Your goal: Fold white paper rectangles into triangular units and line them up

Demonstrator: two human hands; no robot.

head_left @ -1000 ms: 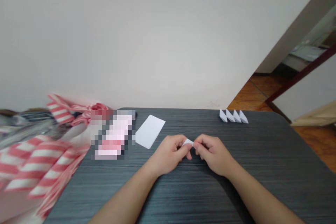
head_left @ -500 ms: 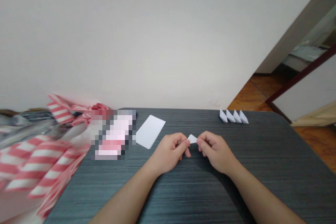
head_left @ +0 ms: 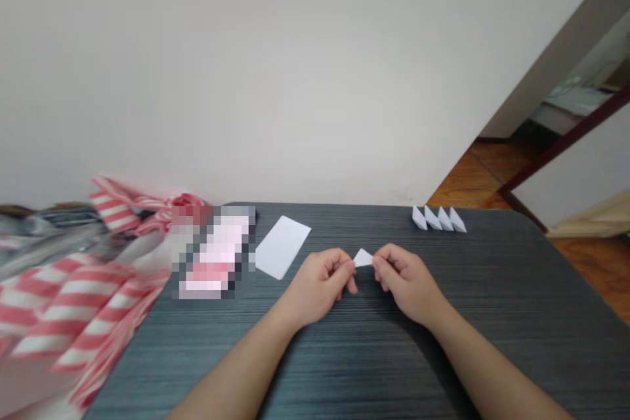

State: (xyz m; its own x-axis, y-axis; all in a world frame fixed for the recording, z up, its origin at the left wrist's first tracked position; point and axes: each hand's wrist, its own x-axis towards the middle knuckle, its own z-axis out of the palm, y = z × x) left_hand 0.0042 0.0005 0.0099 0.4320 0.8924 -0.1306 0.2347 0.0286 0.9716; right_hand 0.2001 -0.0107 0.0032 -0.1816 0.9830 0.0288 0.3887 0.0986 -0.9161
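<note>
White paper is the action here: a small folded paper triangle [head_left: 363, 258] is up between my hands, out over the middle of the table. My left hand [head_left: 319, 285] is closed into a narrow pinch, thumb and fingertips [head_left: 348, 269] gripping the triangle's left end. My right hand [head_left: 408, 283] mirrors it in a narrow pinch on the right end, with its fingertips [head_left: 378, 264] right on the paper. The hands aren't touching each other; only the triangle bridges the small gap, its pale point showing upward between them.

Under my wrists runs the dark grey wood-grain table [head_left: 443, 354]. Just ahead and to the left lies a flat white paper rectangle [head_left: 282, 247], angled on the tabletop. Up at the far edge, to the right, stands a neat row of four folded paper pieces [head_left: 439, 218], each one leaning against the next. Further left, a pixelated pink and white packet [head_left: 214, 252] is too blurred to read, right beside a heap of red-and-white striped fabric [head_left: 73, 302] spilling over the table's corner. Beyond it all rise a plain white wall [head_left: 295, 79] and, off to the right, a warm wooden floor [head_left: 492, 177].
</note>
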